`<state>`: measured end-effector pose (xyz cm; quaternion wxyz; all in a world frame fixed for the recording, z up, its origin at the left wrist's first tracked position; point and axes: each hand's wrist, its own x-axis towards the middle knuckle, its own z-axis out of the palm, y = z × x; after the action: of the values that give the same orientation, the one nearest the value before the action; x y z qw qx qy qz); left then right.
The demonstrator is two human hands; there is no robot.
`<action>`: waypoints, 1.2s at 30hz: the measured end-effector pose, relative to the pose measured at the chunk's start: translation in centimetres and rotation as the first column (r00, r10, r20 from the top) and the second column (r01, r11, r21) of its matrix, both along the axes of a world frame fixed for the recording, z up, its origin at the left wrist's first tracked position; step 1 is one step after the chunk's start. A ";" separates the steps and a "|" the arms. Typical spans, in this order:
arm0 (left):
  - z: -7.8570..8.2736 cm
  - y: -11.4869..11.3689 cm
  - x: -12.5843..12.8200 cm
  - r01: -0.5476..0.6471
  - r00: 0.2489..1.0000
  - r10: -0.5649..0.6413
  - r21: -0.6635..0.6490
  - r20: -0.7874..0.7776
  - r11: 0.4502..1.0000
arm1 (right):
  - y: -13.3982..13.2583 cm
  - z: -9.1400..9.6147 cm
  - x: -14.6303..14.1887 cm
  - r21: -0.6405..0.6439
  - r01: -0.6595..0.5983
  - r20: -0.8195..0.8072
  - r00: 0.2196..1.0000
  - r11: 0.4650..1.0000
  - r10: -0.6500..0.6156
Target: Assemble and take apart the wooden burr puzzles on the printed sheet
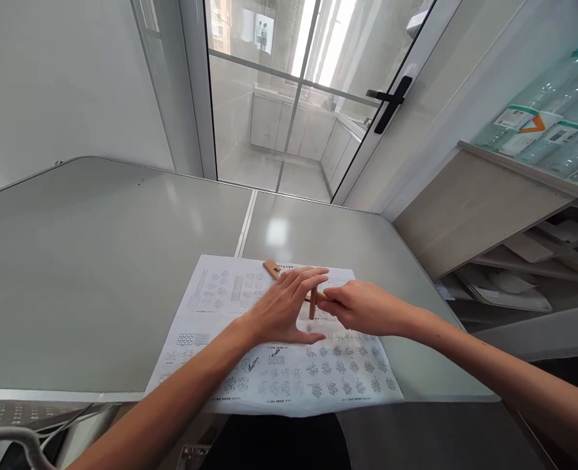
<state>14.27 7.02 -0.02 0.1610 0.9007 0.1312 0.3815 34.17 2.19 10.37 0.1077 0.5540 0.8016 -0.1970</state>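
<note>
My right hand (351,305) is closed in a fist around the right end of a light-brown wooden stick (321,297). A short wooden crosspiece (312,305) stands across the stick, just left of my knuckles. My left hand (289,303) reaches over from the left, fingers stretched out and thumb spread apart below. Beyond its knuckles shows a flat wooden end with a notch (271,267). Whether this end and the stick are one piece is hidden behind my left hand. Both hands are above a white printed sheet (196,326) covered in small line patterns.
The sheet lies on a grey-green table (98,281), overhanging its front edge. A pale seam strip (246,225) divides the tabletop. Behind stands a glazed door (289,117) with a black handle (391,101). Large plastic bottles (548,121) rest on a shelf (509,189) at right.
</note>
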 end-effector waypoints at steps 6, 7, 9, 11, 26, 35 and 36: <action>-0.3 -0.1 0.1 -0.055 0.998 0.055 0.020 -0.020 0.998 | -0.3 -0.4 0.4 -0.116 0.048 -0.074 0.996 0.992 -0.057; -0.3 -0.1 0.2 -0.051 0.998 0.051 0.025 -0.021 0.998 | -0.4 -0.6 0.5 -0.128 0.053 -0.083 0.994 0.990 -0.064; -0.3 -0.1 0.3 -0.038 0.999 0.039 0.034 -0.023 0.999 | -0.6 -0.7 0.7 -0.147 0.057 -0.097 0.993 0.988 -0.071; -0.3 -0.1 0.4 -0.026 0.999 0.027 0.037 -0.021 0.999 | -0.7 -0.7 0.9 -0.164 0.065 -0.109 0.991 0.984 -0.084; -0.2 0.0 0.6 -0.021 0.999 0.022 0.049 -0.028 0.999 | -1.1 -0.3 1.2 -0.246 0.069 -0.221 0.967 0.967 -0.125; -1.1 0.0 0.6 -0.027 0.993 0.024 -0.019 -0.115 0.999 | -1.4 -1.6 1.7 -0.260 0.136 -0.257 0.945 0.956 -0.205; -1.1 -0.1 0.6 -0.031 0.992 0.028 -0.022 -0.124 0.999 | -1.5 -1.6 1.8 -0.268 0.148 -0.260 0.940 0.952 -0.219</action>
<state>14.85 6.96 -1.13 0.1576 0.9185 0.1588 0.3259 35.99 0.71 8.77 0.0388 0.5749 0.7227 -0.3818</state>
